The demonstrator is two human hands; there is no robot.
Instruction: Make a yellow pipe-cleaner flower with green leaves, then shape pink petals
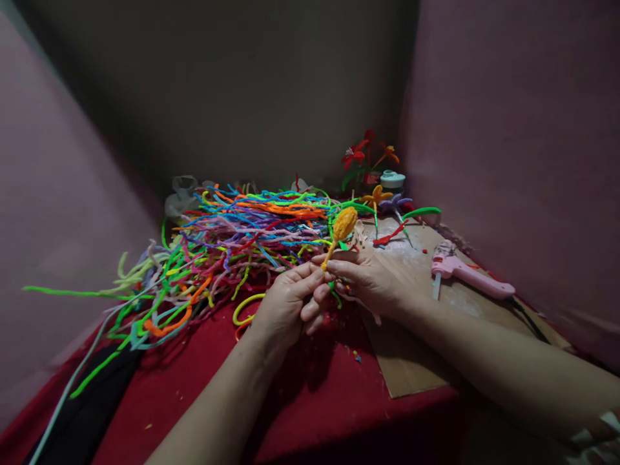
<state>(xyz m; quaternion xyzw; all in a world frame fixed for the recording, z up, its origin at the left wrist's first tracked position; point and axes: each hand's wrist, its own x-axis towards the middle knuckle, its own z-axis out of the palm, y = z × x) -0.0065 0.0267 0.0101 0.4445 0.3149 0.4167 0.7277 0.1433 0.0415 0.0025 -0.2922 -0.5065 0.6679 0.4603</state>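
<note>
Both hands meet at the middle of the view over a red cloth. My left hand (285, 303) and my right hand (365, 278) pinch the thin stem of an orange pipe-cleaner bud (343, 225), which points up and right above the fingers. A bit of green pipe cleaner (335, 294) shows between the two hands. Behind the hands lies a big loose heap of coloured pipe cleaners (232, 239).
A cardboard sheet (411, 361) lies on the red cloth (194, 387) at the right, with a pink glue gun (467, 271) on it. Finished pipe-cleaner flowers (368, 158) and a small round container (392, 179) stand in the far corner. Walls close in left, back and right.
</note>
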